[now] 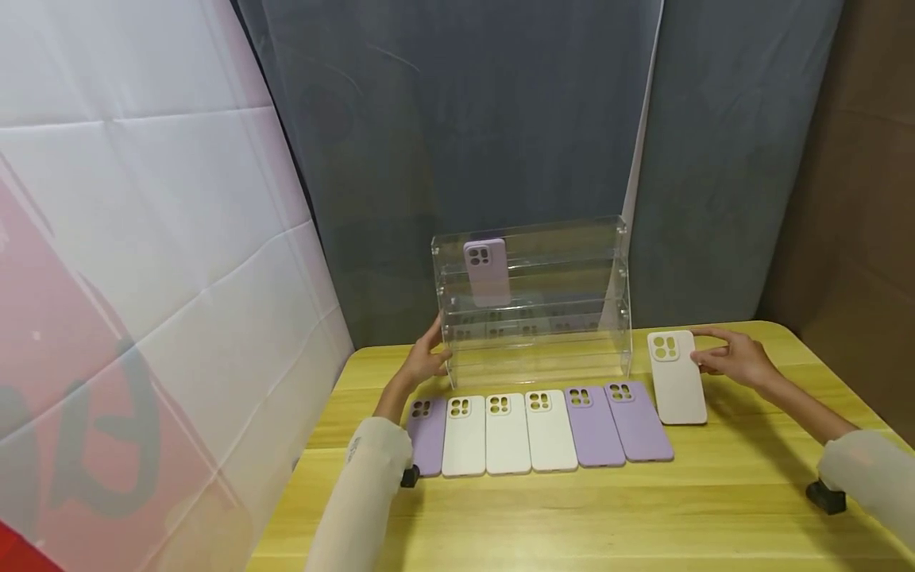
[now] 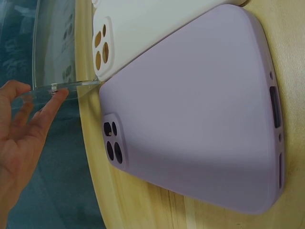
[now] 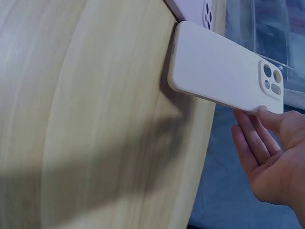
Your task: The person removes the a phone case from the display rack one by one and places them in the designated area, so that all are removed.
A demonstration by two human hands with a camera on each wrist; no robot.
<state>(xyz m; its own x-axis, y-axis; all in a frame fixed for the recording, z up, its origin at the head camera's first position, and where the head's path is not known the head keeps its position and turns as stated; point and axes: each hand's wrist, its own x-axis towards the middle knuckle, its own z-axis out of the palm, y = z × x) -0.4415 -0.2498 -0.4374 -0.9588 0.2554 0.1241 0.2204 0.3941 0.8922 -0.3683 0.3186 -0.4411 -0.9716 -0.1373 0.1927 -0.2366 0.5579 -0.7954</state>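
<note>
From the head view I see the right hand (image 1: 736, 359) at the right edge of a white soft-plastic phone case (image 1: 676, 377), which is tilted up off the yellow wooden table (image 1: 572, 516) just right of the clear acrylic tiered display rack (image 1: 534, 302). In the right wrist view the thumb tip touches the case (image 3: 224, 71) near its camera cutout, and the other fingers (image 3: 250, 143) are straight and spread below it; I can't tell if they bear the underside. Case's far end hangs above the tabletop, casting a shadow.

Left hand (image 1: 426, 357) rests against the rack's left wall; in the left wrist view its fingertips (image 2: 55, 100) touch the acrylic edge (image 2: 66, 86), fingers relaxed and nearly straight, gripping nothing.

One lilac phone case (image 1: 488, 270) stands upright on the rack's top tier, left side. Row of six cases lies flat in front of the rack, side by side: lilac (image 1: 427, 435), three white (image 1: 507, 433), two lilac (image 1: 615, 423). Grey fabric backdrop (image 1: 500, 119) behind, white-pink padded sheet (image 1: 143, 238) at left.
</note>
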